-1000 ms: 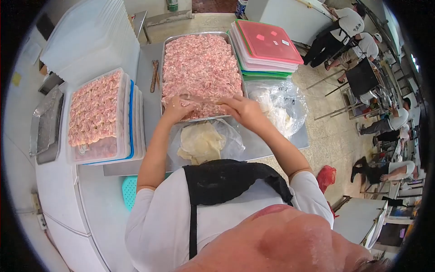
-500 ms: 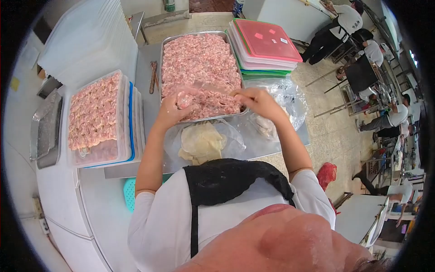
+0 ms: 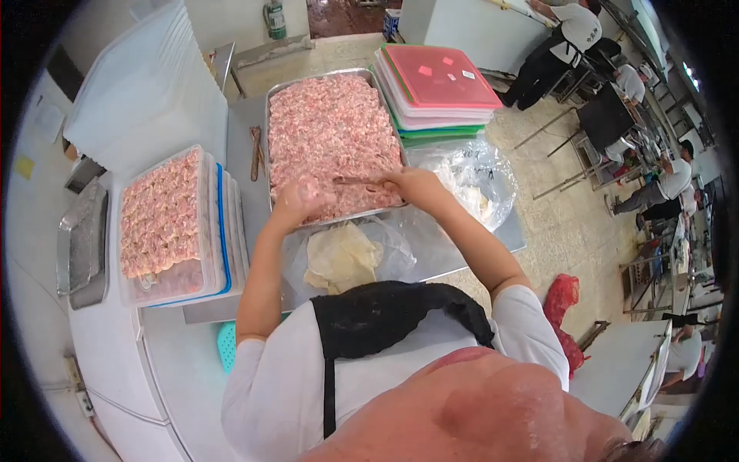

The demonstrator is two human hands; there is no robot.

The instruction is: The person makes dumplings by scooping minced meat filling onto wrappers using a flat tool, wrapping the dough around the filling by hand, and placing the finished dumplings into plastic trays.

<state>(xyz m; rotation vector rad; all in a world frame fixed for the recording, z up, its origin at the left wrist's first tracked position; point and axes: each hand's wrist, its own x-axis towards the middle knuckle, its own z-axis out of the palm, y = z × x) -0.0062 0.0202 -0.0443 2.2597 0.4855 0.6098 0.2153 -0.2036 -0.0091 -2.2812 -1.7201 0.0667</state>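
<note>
A metal tray (image 3: 268,146) filled with pink minced meat (image 3: 331,135) stands on the steel table. Over its near left corner, my left hand (image 3: 302,199) is closed around a small pinkish piece, blurred by motion. My right hand (image 3: 412,187) grips a thin brown stick-like spreader (image 3: 358,180), its tip over the meat. Below the tray lies a stack of pale yellow wrappers (image 3: 342,258) in clear plastic. To the left, a plastic box (image 3: 210,269) holds rows of filled, pinkish pieces (image 3: 160,212).
Stacked lidded boxes (image 3: 443,77) stand behind right, near a plastic bag (image 3: 469,181). Tall nested white bins (image 3: 146,100) are at back left. Two brown sticks (image 3: 255,154) lie left of the tray. Several people work on the far right, one standing person (image 3: 577,31) nearest.
The view has shifted, so the table sits lower. My right hand has moved back left, with the spreader now over the meat near my left hand.
</note>
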